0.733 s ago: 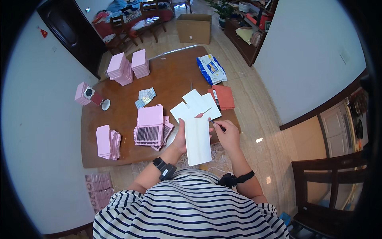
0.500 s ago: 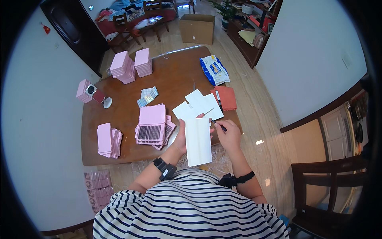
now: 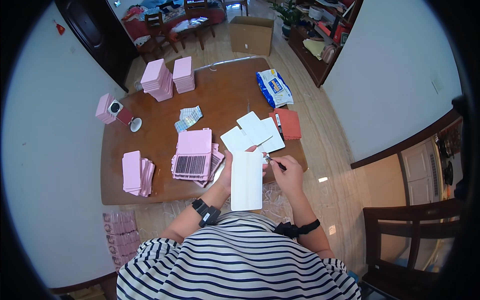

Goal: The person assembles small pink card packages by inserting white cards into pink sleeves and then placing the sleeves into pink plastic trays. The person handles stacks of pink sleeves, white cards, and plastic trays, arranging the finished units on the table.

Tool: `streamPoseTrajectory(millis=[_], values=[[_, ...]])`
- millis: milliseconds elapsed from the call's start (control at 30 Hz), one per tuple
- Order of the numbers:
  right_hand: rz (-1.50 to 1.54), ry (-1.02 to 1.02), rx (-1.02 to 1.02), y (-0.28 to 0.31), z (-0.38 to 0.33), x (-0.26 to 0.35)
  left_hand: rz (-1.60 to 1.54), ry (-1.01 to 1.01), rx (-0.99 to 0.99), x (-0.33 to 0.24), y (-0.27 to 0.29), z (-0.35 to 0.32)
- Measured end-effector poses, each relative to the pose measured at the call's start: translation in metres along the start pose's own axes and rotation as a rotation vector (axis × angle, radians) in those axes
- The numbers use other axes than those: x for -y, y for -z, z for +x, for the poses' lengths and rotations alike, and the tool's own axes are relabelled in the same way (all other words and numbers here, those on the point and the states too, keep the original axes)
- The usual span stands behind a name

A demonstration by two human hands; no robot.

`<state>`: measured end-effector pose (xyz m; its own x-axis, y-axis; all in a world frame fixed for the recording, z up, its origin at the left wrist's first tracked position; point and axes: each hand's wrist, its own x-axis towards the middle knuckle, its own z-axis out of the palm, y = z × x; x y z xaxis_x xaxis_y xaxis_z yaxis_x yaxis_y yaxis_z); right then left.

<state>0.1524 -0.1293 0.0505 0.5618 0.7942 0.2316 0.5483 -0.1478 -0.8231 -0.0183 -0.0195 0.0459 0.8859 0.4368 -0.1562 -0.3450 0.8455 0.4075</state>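
Observation:
My left hand (image 3: 226, 172) is closed round a long white rectangular panel (image 3: 246, 182), thumb at its left edge and fingertips showing past its right edge. The panel hangs in front of my shirt at the table's near edge. My right hand (image 3: 290, 172) pinches a small tool with a dark handle (image 3: 282, 166) and a shiny tip; its exact kind is too small to tell. That tip sits by the panel's upper right corner. Just beyond lie several overlapping white cards (image 3: 256, 131). Left of my left hand, an open pink case (image 3: 194, 142) with rows of dark strips rests on other pink cases.
Pink cases are stacked at the near left (image 3: 132, 170) and far left (image 3: 155, 77) of the brown table (image 3: 220, 95). A red camera-like device (image 3: 122, 114), sticker sheets (image 3: 189, 118), a wipes pack (image 3: 275, 89), a red cloth (image 3: 291, 125) and a black marker (image 3: 279, 125) lie about.
The white panel has shifted slightly left and down. My right hand and the dark-handled tool have turned a little beside its corner. The whole view has moved slightly.

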Motion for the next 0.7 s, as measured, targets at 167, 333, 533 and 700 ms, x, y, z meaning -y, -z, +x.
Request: streamPoseTrajectory(millis=[167,333,533,700], values=[[-0.086,0.008,-0.016,-0.007,0.003,0.009,-0.059,0.002,0.031,-0.008,0.000,-0.002],[-0.123,0.046,-0.030,-0.010,0.005,0.020,-0.058,-0.004,0.023,-0.012,0.001,-0.003],[-0.101,0.181,0.038,-0.012,0.002,0.023,0.058,-0.027,-0.010,-0.019,0.018,-0.003],[-0.499,0.129,0.645,0.024,-0.037,-0.040,0.198,-0.312,-0.211,-0.060,0.057,-0.010]])
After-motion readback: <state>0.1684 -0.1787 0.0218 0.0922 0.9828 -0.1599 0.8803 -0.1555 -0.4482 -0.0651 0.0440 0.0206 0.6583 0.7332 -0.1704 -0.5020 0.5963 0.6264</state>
